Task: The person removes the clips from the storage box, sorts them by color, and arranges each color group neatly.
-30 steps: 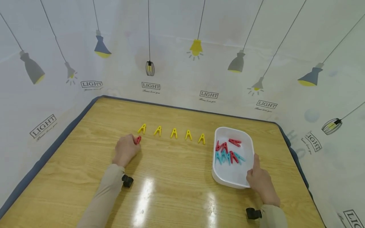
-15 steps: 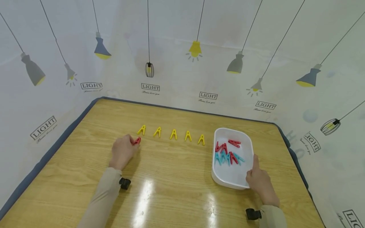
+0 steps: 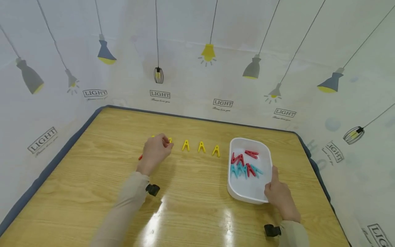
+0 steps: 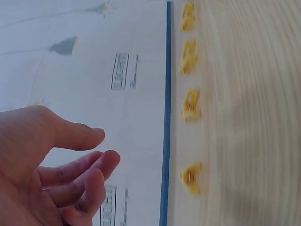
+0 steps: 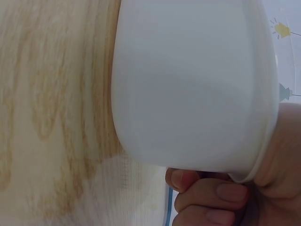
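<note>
My left hand [image 3: 155,151] is above the table, thumb and fingers apart with nothing between them in the left wrist view. Below its wrist side peeks a red clothespin [image 3: 140,157], mostly hidden by the hand. A row of yellow clothespins [image 3: 185,145] lies just beyond; the hand partly covers the two leftmost. At the right, my right hand [image 3: 280,197] grips the side of a white plastic tray [image 3: 247,196], fingers curled against its outside in the right wrist view. Inside the tray are several red clothespins [image 3: 251,154] and light blue clothespins [image 3: 234,170].
The wooden table [image 3: 188,212] has a dark blue edge [image 3: 197,118] along its back and sides. Behind it stands a white wall covering [image 3: 185,79] printed with lamps. A small black camera [image 3: 152,189] sits on the left wrist.
The left hand has let go of the red clothespin, leaving it on the table below the first yellow one, and has moved right. The right hand keeps its hold on the tray.
</note>
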A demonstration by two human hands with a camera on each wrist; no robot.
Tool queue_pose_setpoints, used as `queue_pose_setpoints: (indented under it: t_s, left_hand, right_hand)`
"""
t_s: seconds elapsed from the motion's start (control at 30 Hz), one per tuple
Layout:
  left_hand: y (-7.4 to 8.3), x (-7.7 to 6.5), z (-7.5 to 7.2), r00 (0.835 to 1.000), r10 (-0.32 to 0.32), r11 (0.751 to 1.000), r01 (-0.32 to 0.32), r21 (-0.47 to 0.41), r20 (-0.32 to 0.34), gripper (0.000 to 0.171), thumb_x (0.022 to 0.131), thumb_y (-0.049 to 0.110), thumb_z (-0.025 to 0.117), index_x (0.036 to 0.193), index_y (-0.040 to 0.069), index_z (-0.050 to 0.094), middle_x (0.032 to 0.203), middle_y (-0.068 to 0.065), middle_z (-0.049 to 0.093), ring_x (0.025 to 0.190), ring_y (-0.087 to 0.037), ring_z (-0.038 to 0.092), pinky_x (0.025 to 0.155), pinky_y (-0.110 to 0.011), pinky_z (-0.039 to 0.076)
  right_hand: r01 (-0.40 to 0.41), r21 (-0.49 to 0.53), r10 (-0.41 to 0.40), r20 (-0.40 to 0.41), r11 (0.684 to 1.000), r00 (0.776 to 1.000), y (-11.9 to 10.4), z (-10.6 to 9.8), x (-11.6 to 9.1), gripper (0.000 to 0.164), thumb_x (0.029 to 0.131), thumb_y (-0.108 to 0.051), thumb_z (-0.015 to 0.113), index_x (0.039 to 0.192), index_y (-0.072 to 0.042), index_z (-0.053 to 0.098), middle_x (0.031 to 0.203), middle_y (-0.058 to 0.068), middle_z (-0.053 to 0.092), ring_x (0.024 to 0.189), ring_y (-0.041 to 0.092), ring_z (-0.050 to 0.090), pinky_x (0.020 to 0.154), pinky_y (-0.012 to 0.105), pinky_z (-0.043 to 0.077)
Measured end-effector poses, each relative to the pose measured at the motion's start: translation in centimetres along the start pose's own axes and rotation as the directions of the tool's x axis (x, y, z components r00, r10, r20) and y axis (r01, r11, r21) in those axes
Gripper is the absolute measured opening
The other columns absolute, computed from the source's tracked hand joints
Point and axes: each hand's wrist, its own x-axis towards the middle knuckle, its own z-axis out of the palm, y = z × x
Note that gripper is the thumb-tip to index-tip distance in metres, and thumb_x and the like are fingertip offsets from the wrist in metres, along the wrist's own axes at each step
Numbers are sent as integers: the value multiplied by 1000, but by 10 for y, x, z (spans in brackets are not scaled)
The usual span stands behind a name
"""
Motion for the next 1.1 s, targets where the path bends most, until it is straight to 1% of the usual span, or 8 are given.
queue_pose_setpoints:
  t_s: [0.1, 0.23, 0.33, 0.57, 0.67, 0.83, 1.0, 1.1]
  left_hand:
    - [16, 7, 16, 999, 35, 997, -36, -75, -11, 16, 94, 23, 71, 93, 8, 68, 82, -7, 70, 65, -18, 61, 60, -32, 49]
    - [33, 16, 36, 998, 65, 984, -67, -167, -20, 15, 94, 24, 72, 93, 9, 68, 83, -6, 71, 64, -16, 60, 59, -30, 48]
    - [44, 21, 49, 997, 81, 977, -82, -195, -12, 15, 94, 24, 72, 94, 9, 69, 83, -5, 71, 64, -15, 60, 59, -29, 47]
    - [76, 38, 70, 993, 110, 964, -96, -246, 44, 15, 95, 24, 70, 95, 9, 70, 86, -5, 72, 67, -15, 63, 62, -29, 50]
    - [90, 45, 82, 991, 114, 959, -90, -270, 76, 15, 95, 24, 70, 96, 9, 70, 87, -4, 71, 71, -15, 64, 63, -28, 51]
    - [114, 51, 106, 979, 137, 944, -83, -318, 152, 14, 96, 23, 69, 99, 9, 69, 91, -4, 70, 79, -16, 63, 66, -25, 52]
    - [140, 51, 128, 963, 153, 936, -70, -345, 220, 11, 97, 21, 67, 99, 10, 68, 90, -2, 67, 80, -16, 61, 66, -24, 52]
    - [155, 52, 138, 949, 168, 932, -65, -356, 268, 10, 98, 20, 66, 98, 10, 66, 88, -2, 65, 77, -14, 60, 65, -22, 50]
  right_hand:
    - [2, -2, -2, 0, 1000, 1000, 0, -1, 0, 70, 100, -9, 40, 155, 5, -1, 72, 15, 57, 57, 23, 48, 54, 33, 36]
    - [-11, -6, 11, 1, 1000, 1000, 0, -2, 0, 70, 100, -9, 40, 156, 4, -1, 73, 15, 56, 57, 22, 48, 54, 33, 37]
    - [-15, -12, 15, -4, 1000, 1000, 0, -3, 2, 70, 100, -9, 40, 156, 3, 0, 73, 15, 56, 57, 22, 49, 53, 32, 37]
    - [-21, -14, 21, -17, 1000, 1000, 0, -6, 5, 70, 101, -9, 41, 157, 0, 0, 81, 20, 61, 60, 23, 50, 55, 32, 38]
    - [-18, -2, 18, -24, 1000, 1000, 1, -6, 5, 70, 101, -9, 42, 156, 0, 1, 84, 23, 62, 60, 23, 51, 55, 33, 38]
    - [-48, 29, 48, -5, 998, 999, 3, -3, 2, 71, 101, -9, 41, 157, 3, 0, 83, 21, 61, 60, 23, 51, 55, 32, 39]
    - [-54, 31, 54, 6, 998, 999, 3, 1, 1, 72, 101, -10, 42, 157, 5, -1, 80, 17, 59, 60, 22, 50, 55, 32, 40]
    - [-47, 15, 47, 4, 999, 999, 2, 2, 1, 72, 101, -11, 42, 157, 4, -1, 76, 15, 58, 58, 21, 49, 55, 32, 39]
